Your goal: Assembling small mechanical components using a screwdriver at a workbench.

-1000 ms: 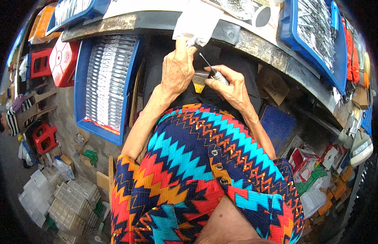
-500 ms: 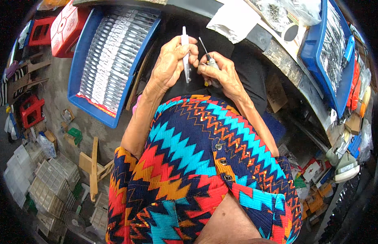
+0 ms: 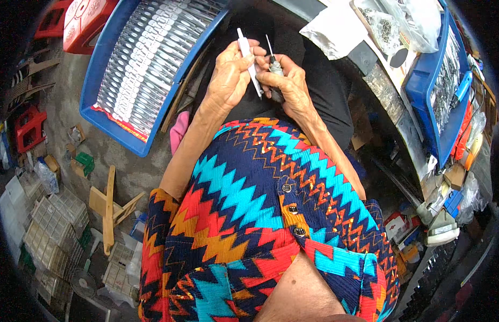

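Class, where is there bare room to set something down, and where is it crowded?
Bare floor lies between the left blue tray, wooden pieces and patterned sleeve, and between that tray and the lower red stool. Crowded: lower left, around stacked plastic cases.

Left forearm [image 3: 194, 142] and right forearm [image 3: 331, 144] are angled inward and forward. Left hand [image 3: 230, 75] is held in a pinch, left thumb [image 3: 244, 63] pressed toward curled fingers [image 3: 252, 43]. Right hand [image 3: 288, 83] is curled just beside it, right thumb [image 3: 273, 80] pointed left.
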Tool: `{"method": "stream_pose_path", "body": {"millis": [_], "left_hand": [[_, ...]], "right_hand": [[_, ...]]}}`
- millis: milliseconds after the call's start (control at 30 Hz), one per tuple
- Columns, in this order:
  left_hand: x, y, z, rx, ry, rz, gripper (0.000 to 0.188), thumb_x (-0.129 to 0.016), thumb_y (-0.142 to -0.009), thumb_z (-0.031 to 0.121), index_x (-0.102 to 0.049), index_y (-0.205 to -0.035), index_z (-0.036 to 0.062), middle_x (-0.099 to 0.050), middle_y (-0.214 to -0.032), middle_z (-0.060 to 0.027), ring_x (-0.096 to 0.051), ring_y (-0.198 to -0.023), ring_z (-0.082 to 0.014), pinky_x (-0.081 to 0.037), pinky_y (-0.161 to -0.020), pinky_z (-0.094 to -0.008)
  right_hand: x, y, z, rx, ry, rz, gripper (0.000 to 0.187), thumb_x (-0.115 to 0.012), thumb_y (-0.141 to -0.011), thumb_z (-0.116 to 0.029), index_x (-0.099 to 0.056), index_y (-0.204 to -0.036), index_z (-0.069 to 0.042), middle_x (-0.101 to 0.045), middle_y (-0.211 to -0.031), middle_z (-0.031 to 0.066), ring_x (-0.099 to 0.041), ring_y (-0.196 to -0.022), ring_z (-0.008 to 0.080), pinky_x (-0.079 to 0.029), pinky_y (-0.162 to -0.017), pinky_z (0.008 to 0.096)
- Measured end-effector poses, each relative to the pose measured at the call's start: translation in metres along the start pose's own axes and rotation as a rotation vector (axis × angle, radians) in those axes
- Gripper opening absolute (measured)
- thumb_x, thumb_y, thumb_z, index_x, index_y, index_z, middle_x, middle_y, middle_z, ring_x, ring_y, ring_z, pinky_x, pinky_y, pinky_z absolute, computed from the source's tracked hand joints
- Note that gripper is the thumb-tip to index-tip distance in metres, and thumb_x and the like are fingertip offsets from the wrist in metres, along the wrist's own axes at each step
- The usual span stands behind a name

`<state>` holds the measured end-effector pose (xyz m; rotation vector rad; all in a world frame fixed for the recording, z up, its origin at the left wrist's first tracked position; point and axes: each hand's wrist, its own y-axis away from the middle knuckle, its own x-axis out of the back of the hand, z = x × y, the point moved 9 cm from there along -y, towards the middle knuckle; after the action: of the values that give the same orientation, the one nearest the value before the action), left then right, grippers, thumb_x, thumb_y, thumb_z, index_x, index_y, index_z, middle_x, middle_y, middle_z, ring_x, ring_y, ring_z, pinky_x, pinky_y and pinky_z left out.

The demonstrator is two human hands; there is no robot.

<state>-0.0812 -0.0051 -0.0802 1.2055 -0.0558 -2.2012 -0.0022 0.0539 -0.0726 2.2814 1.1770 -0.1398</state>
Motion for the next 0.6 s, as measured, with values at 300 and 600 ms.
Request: {"method": "stream_pose_path", "body": {"millis": [300, 600], "left_hand": [[0.002, 0.005, -0.008, 0.006, -0.233, 0.122, 0.031, -0.050, -0.079, -0.001, -0.046, -0.109, -0.0058, -0.053, -0.096, -0.0113, -0.053, -0.085, -0.0169, -0.045, -0.080, -0.0290], [0.000, 0.015, -0.021, 0.057, -0.517, 0.006, 0.029, -0.058, -0.076, 0.009, -0.053, -0.101, -0.0043, -0.061, -0.087, -0.0075, -0.053, -0.070, -0.0086, -0.043, -0.063, -0.0194]], "right_hand": [[0.013, 0.004, 0.003, 0.024, 0.070, 0.065, 0.031, -0.063, -0.066, -0.001, -0.051, -0.094, 0.003, -0.055, -0.067, 0.0033, -0.049, -0.047, 0.0079, -0.037, -0.038, 0.0197], [0.021, 0.009, -0.012, 0.142, 0.306, 0.087, 0.027, -0.062, -0.069, -0.004, -0.055, -0.094, 0.001, -0.057, -0.072, 0.0019, -0.052, -0.060, 0.0058, -0.043, -0.050, 0.0193]]}}
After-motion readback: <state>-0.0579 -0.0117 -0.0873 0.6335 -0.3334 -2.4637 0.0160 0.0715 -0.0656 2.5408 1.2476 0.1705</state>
